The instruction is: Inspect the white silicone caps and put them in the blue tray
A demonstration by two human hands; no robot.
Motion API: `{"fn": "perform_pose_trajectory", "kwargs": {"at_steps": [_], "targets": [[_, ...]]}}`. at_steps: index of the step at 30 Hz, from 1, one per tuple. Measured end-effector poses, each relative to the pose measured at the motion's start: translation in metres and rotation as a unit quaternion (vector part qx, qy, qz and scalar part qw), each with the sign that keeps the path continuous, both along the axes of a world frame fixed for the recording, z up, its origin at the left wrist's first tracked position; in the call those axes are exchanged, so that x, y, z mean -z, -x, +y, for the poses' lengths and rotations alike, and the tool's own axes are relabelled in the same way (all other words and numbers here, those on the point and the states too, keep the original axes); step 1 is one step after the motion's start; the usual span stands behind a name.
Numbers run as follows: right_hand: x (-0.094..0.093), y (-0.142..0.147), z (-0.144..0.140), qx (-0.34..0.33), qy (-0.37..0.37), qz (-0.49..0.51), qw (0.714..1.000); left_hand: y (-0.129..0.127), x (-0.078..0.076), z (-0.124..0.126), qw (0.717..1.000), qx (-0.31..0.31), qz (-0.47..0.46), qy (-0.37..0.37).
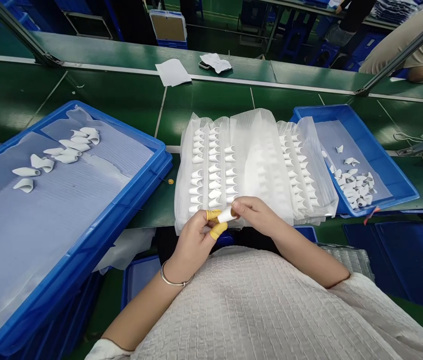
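My left hand, with yellow finger cots on two fingers, is closed on a small white curved piece. At the piece's other end, the fingers of my right hand pinch it too. Both hands are over the near edge of a translucent sheet-like packing, where rows of similar white pieces sit in pockets. The right part of the packing is folded or covered by a loose translucent layer. What exactly the white piece is cannot be told.
At the left, stacked blue trays hold a translucent liner with several white pieces. Another blue tray on the right carries a pile of white pieces. Papers and a phone lie behind. Metal posts rise from the bench.
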State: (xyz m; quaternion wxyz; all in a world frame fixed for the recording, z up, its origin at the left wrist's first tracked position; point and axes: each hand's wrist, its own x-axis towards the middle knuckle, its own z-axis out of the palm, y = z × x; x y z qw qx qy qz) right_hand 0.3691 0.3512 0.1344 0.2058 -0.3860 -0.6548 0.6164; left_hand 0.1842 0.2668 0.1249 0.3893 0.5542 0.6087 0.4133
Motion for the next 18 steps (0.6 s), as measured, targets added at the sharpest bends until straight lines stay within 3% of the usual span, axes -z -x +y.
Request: {"fn": "perform_pose_trajectory", "kwargs": {"at_steps": [5,12,18], "targets": [[-0.003,0.001,-0.001,-0.023,-0.004,0.021,1.0,0.001,0.002,0.001,1.0,-0.007,-0.007,-0.005],[-0.01,-0.003,-0.001,-0.057,-0.182,0.025,0.981,0.003,0.008,-0.001,0.994,-0.009,-0.105,0.028],[-0.005,-0.001,0.0,-0.024,-0.074,0.017,0.997,0.003,0.007,-0.001,0.999,-0.022,-0.01,-0.031]]}}
